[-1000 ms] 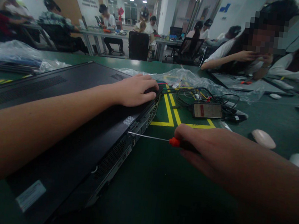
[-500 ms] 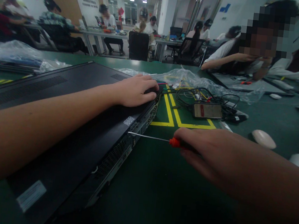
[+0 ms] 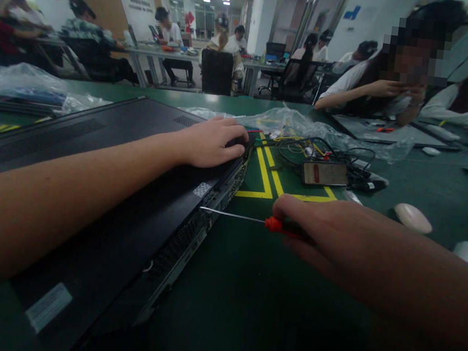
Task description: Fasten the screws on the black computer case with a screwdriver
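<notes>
A flat black computer case (image 3: 126, 231) lies on its side across the green table, its rear panel with vents and ports turned to the right. My left hand (image 3: 216, 142) rests on the case's top near the far right edge, fingers stretched out and curving over that edge. In my right hand (image 3: 317, 224) is a screwdriver (image 3: 273, 224) with a red handle, the grip mostly hidden in my fingers. Its long thin shaft points left, and the tip meets the upper edge of the rear panel. Whether a screw sits under the tip I cannot tell.
Behind my right hand lie a black power adapter (image 3: 325, 173) and tangled cables (image 3: 300, 146). Clear plastic wrap (image 3: 282, 119) stretches along the far side. A white computer mouse (image 3: 413, 217) is at the right. A person (image 3: 353, 93) sits across the table.
My right hand has turned slightly about the screwdriver's handle, showing more of its red. The shaft, the case and my left hand stay in place.
</notes>
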The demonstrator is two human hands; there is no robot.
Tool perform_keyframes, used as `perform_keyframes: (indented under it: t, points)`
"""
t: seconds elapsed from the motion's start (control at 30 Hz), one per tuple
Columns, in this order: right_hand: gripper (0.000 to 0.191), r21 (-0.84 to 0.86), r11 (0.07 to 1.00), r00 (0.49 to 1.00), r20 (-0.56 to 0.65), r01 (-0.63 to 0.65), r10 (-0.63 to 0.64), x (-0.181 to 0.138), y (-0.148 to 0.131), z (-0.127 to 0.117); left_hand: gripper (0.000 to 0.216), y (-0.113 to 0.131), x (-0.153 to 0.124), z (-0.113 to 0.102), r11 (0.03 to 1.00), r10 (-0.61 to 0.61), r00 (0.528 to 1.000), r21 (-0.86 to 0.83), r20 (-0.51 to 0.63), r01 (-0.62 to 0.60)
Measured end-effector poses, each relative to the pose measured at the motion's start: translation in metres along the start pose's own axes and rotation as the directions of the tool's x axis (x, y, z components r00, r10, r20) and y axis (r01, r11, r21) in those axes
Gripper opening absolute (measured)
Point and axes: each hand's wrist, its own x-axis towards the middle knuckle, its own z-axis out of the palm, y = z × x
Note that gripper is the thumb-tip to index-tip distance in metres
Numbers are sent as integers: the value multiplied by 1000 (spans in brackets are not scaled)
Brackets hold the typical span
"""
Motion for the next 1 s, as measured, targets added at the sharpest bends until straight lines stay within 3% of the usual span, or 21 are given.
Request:
perform_keyframes:
  t: [1.0]
  points:
    - [30, 8, 1000, 1000, -10, 4, -4, -2, 3, 4, 52, -1, 0, 1, 1000, 8, 1000, 12, -4, -8]
